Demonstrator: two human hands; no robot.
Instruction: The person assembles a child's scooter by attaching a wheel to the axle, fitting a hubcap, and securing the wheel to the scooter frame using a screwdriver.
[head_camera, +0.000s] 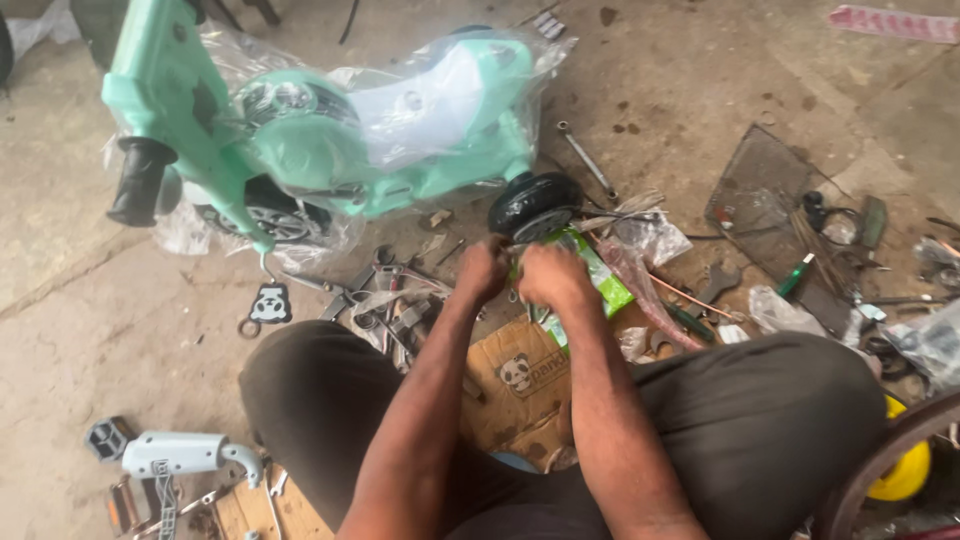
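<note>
Nearest the camera, a torn cardboard piece (520, 385) lies on the floor between the person's knees. Just beyond it, the left hand (483, 268) and right hand (549, 274) are close together, both closed on a green plastic packet (600, 280). Touching distance past them sits a small black wheel (535, 203). Farther left stands a mint-green ride-on toy scooter (330, 130) wrapped in clear plastic; a spanner (587, 162) lies far right of it.

1 head camera looks steeply down, close over the floor (90, 330).
</note>
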